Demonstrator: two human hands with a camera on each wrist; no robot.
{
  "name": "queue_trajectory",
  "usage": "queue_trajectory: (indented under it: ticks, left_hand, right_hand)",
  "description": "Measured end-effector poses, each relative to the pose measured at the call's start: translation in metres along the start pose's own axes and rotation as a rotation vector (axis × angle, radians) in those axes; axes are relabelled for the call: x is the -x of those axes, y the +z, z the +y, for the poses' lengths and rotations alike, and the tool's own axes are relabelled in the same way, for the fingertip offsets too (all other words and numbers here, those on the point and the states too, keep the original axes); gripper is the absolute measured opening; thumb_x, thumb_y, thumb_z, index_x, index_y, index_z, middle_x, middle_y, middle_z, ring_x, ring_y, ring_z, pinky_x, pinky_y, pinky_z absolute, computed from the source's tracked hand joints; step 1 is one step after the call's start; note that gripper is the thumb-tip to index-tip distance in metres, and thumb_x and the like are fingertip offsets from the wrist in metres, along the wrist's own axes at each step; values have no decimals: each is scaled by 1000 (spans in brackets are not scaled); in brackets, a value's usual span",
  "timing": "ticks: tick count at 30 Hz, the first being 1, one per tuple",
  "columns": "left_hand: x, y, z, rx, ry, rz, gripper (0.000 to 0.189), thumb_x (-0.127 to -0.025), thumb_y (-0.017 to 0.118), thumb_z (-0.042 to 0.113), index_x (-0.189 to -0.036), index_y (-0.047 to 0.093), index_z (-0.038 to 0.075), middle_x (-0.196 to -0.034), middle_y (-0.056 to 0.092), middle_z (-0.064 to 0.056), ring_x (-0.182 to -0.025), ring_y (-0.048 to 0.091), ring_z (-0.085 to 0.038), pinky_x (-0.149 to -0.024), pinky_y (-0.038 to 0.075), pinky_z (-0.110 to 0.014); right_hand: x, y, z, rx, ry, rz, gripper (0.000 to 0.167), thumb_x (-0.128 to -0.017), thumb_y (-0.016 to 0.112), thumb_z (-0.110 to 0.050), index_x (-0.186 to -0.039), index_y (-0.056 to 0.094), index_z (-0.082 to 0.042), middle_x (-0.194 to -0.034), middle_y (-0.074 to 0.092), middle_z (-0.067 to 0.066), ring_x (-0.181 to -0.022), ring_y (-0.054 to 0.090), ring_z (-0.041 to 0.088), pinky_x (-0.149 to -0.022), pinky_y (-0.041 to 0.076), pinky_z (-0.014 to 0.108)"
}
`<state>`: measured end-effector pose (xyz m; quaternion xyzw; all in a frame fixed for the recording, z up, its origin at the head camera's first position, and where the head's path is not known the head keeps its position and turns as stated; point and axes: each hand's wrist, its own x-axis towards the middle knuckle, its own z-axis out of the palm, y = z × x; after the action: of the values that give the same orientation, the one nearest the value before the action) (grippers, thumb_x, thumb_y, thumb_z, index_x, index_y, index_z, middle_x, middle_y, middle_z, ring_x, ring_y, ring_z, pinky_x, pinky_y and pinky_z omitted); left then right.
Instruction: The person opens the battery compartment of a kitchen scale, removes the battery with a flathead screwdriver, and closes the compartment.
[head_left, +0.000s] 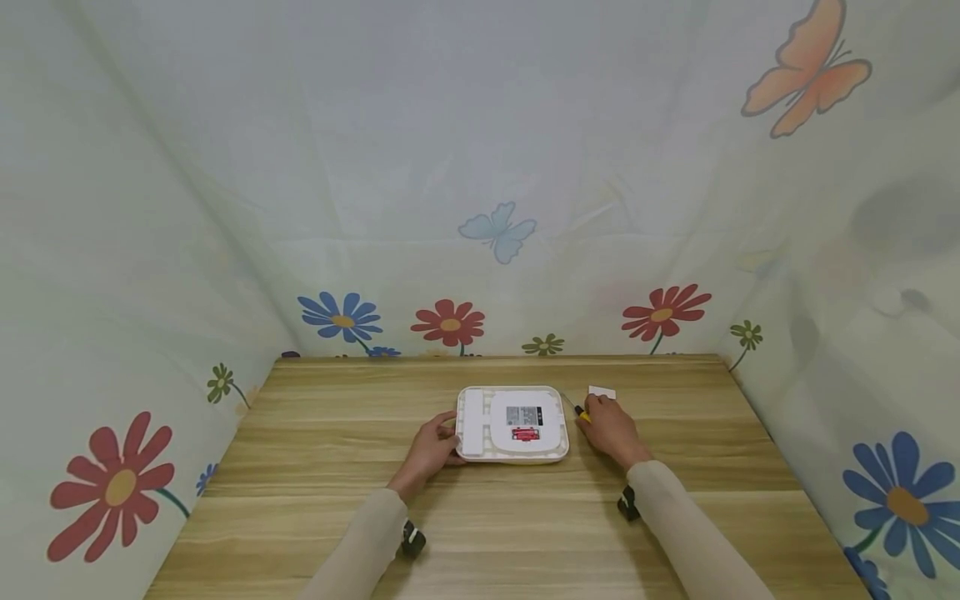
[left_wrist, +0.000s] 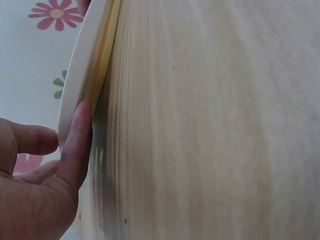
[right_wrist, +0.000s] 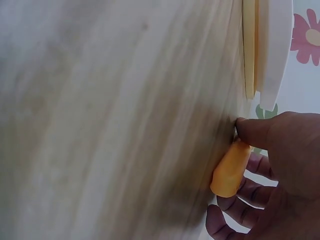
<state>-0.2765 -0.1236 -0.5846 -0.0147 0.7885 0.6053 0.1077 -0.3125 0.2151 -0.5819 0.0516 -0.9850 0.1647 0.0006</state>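
A white rounded-rectangular device point(head_left: 474, 421) lies with its underside up, its printed label and red batteries point(head_left: 526, 434) in an uncovered slot facing me. My left hand point(head_left: 433, 448) holds its left edge near the front corner, with fingertips against the rim point(left_wrist: 75, 95). Beside the right edge, my right hand point(head_left: 613, 429) grips a screwdriver by its yellow-orange handle point(right_wrist: 231, 170). The thin shaft slants toward the device's upper right corner in the head view. Just beyond the right fingers lies a small flat white piece point(head_left: 602, 391).
The wood-grain table point(head_left: 337, 417) runs back to a pale curtain point(head_left: 390, 275) printed with flowers and butterflies. Similar curtain stands along the left and right sides. Dark wrist straps point(head_left: 412, 538) show at both sleeves.
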Motion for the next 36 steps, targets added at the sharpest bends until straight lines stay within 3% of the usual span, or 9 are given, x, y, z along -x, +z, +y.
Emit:
queue_trajectory:
  ticks: [6, 14, 21, 31, 36]
  left_hand:
    - [-2, -1, -2, 17, 4, -2, 55, -95, 51, -2, -148, 40, 4, -119, 55, -28, -72, 69, -20, -67, 65, -36]
    - [-2, -1, -3, 15, 6, -5, 54, -95, 51, -2, -148, 40, 4, -117, 55, -28, -74, 69, -22, -67, 65, -37]
    - [-3, -2, -3, 23, 6, -9, 54, -96, 51, -2, -148, 40, 5, -118, 54, -28, -74, 69, -22, -67, 65, -37]
    - [-3, -2, -1, 16, 4, -9, 54, -96, 50, -2, -149, 40, 5, -118, 55, -28, -74, 69, -22, -66, 65, -36]
    - [-4, -1, -3, 19, 1, -6, 54, -96, 50, -2, -148, 40, 5, -118, 56, -28, -72, 69, -21, -66, 65, -36]
  right_hand:
    - [2, -1, 0, -3, -17, 24, 23, -95, 64, -24, -105, 55, -5, -101, 59, 14, -93, 60, 31, -72, 54, 50]
    - [6, -6, 2, -35, -65, 74, 20, -95, 61, -15, -105, 54, 1, -92, 57, 16, -83, 58, 32, -71, 52, 49]
    - [10, -10, 3, -44, -104, 124, 19, -97, 58, -12, -110, 56, 2, -97, 58, 19, -85, 59, 34, -77, 54, 50]
    - [18, -21, -2, -56, -119, 142, 22, -98, 57, -13, -117, 56, -2, -102, 59, 18, -90, 60, 31, -78, 55, 49]
    - [22, -26, -6, -55, -140, 186, 21, -98, 58, -13, -117, 57, -4, -104, 62, 18, -94, 61, 35, -76, 54, 54]
